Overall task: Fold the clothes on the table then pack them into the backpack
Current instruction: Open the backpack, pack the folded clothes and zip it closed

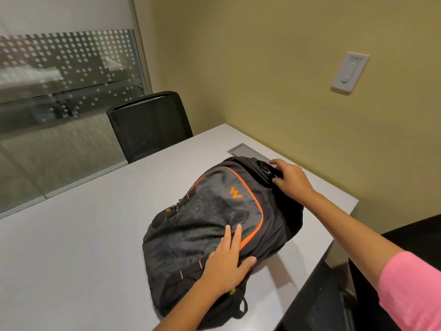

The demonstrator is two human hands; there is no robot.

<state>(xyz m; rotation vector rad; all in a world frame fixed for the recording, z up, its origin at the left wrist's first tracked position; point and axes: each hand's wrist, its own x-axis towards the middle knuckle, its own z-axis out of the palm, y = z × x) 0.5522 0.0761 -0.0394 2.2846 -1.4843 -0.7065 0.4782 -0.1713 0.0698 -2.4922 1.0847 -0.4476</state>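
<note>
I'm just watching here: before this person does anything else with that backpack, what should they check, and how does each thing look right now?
1. Backpack fully on the table: ok, it lies flat, near the right edge.
2. Left hand steadying it: ok, straight fingers press on the front panel.
3. Right hand has a hold: ok, fingers curl round the top end by the handle.
4. Main zip closed: cannot tell, no open mouth shows from here.
5. Clothes left on the table: ok, none in view.
6. Room to move it: ok, only a chair stands at the far side.
</note>
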